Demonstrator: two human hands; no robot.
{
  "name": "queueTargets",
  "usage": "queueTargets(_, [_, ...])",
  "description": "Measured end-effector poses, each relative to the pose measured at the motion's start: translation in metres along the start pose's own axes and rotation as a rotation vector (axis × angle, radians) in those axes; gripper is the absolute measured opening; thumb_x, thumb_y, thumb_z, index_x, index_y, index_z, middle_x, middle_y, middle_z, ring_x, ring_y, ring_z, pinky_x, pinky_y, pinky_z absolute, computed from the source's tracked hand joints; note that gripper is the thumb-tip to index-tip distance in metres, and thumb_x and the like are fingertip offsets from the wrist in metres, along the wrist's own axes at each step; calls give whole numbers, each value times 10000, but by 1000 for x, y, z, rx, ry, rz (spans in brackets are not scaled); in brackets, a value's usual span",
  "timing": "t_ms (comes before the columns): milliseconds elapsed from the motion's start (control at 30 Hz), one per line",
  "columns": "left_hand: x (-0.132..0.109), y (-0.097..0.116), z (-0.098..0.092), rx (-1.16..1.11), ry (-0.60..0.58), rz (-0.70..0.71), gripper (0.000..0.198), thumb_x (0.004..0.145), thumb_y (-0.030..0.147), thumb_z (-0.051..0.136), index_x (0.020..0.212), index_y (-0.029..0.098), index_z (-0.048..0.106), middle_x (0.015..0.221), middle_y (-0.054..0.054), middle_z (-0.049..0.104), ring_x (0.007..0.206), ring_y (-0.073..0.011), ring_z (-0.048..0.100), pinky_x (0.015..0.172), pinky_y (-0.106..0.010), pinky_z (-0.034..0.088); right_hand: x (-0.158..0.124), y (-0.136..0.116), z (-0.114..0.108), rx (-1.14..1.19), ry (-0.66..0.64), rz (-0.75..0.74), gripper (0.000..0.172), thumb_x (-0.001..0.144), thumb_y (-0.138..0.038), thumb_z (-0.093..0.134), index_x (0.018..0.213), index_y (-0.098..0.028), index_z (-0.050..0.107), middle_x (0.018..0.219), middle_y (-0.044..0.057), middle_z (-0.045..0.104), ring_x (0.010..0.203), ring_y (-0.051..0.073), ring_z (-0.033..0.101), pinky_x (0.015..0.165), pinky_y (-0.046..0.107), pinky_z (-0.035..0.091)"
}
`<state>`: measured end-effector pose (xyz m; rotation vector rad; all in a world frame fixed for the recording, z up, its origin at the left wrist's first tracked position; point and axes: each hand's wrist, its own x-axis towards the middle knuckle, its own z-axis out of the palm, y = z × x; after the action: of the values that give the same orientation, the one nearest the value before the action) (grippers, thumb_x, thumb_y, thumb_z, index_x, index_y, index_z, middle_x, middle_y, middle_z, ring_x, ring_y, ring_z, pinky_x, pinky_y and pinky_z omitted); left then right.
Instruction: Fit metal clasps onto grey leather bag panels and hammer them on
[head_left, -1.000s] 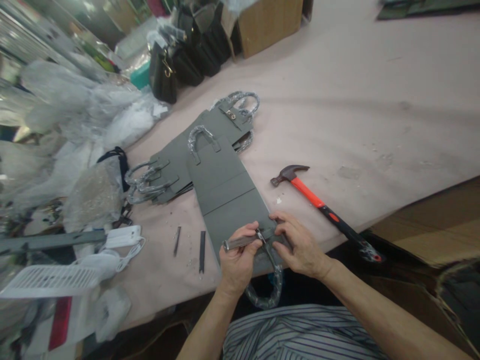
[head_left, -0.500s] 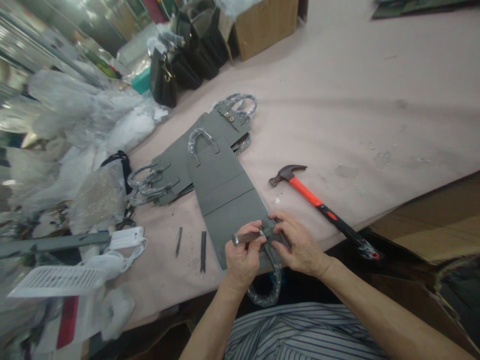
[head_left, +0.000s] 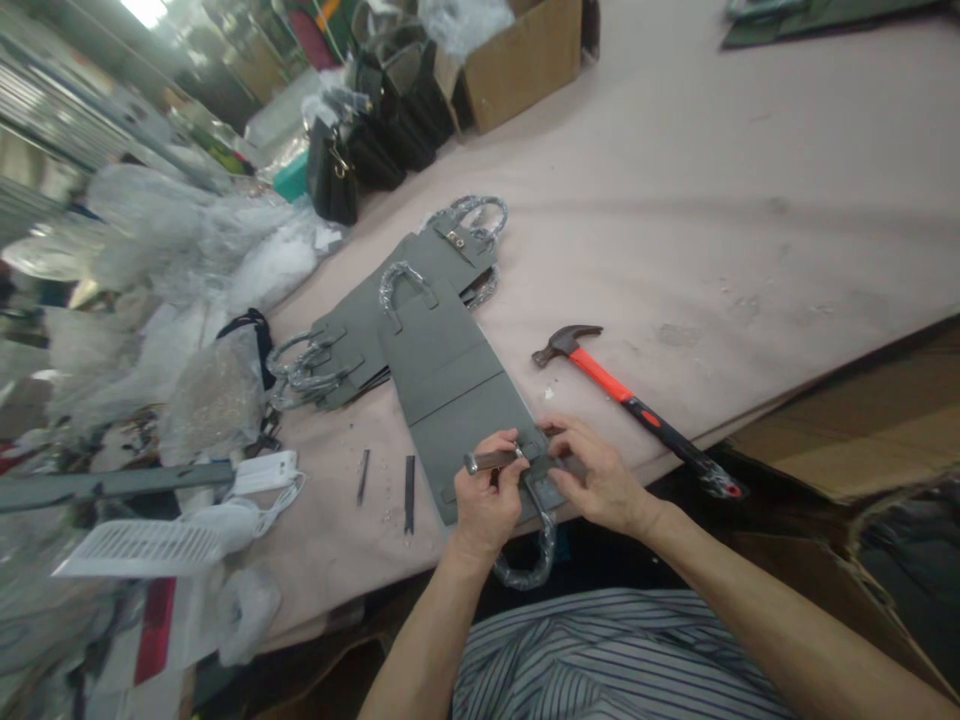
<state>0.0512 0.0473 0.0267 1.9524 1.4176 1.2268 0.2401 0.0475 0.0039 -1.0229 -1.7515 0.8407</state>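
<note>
A long grey bag panel (head_left: 465, 390) lies at the table's front edge, with a plastic-wrapped handle at each end. Over its near end my left hand (head_left: 487, 495) pinches a small tool with a thick brownish handle (head_left: 491, 460), its metal end pointing right at a grey strap. My right hand (head_left: 596, 475) has its fingers bent round the strap area (head_left: 541, 465) at the panel's right edge; the fingertips touch it. The near wrapped handle (head_left: 541, 560) hangs past the table edge, below my hands.
Right of the panel lies a hammer (head_left: 600, 375) with a red and black handle. Two thin dark tools (head_left: 409, 495) (head_left: 363, 476) lie left. Stacked grey panels (head_left: 352, 320), black bags (head_left: 367, 145), a cardboard box (head_left: 525, 70) and plastic wrapping (head_left: 187, 230) are behind and left.
The view has shifted slightly. The tool in my left hand lies a little flatter, with its metal end near the strap. My right hand's fingers have shifted slightly at the strap.
</note>
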Motion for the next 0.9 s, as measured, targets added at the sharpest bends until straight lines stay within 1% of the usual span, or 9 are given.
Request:
queueTargets(167, [2,-1,-1,5,-22,15,66,919,194,631,985,191,630,1057,-95,754,993,-202,739,906,-356,601,-6,-9,-21,-192,136,35,145,856,-129,560,961,-224,526,1235,133,636,1181,268,617,999,443,512])
queueTargets(267, [3,-1,-2,-5,-32,11,60,913,184,627,973,189,630,1054,-97,752,999,-206,737,913,-360,600,-9,-3,-45,-396,275,96,117,858,-176,567,964,-218,538,1202,135,643,1136,284,631,990,446,506])
queueTargets(333, [3,-1,-1,-12,-34,16,72,909,174,622,980,188,628,1055,-97,749,1004,-206,735,917,-360,598,-10,4,-61,-557,314,159,128,849,-211,564,976,-199,551,1189,159,635,1113,307,627,963,448,508])
queueTargets(400, [4,-1,0,-16,-37,31,85,906,165,614,987,189,623,1052,-96,745,1011,-204,731,923,-354,594,-10,11,-74,-722,254,234,214,835,-245,570,1032,-162,567,1159,188,629,1084,336,616,932,457,503])
queueTargets(467, [5,0,2,-19,-56,49,96,903,154,603,990,193,616,1052,-93,741,1025,-201,725,928,-344,588,-8,13,-82,-861,118,316,312,836,-283,576,1107,-128,571,1099,190,631,1029,349,607,879,453,495])
queueTargets(567, [8,0,3,-26,-93,59,114,899,143,584,998,195,609,1058,-93,740,1044,-201,717,931,-334,581,2,8,-87,-920,-98,472,256,869,-271,537,1085,-140,586,994,155,629,891,307,606,743,387,460])
queueTargets(667, [10,1,3,-53,-103,52,121,891,138,576,994,195,605,1054,-91,740,1027,-198,718,922,-328,577,17,-1,-89,-752,-187,634,86,827,-190,561,911,-178,568,845,91,592,739,231,566,632,323,381])
queueTargets(800, [11,2,3,-87,-102,48,108,879,135,577,962,199,603,1031,-80,739,1003,-191,719,904,-316,572,32,-11,-89,0,-136,1056,183,746,-131,615,788,-222,461,591,-30,457,528,141,445,515,264,327])
queueTargets(900, [11,2,4,-110,-113,22,118,871,125,574,955,202,604,1023,-73,738,1004,-190,716,909,-316,566,37,-18,-83,327,-161,1184,113,846,-227,557,800,-219,454,571,-54,435,437,103,376,440,232,327])
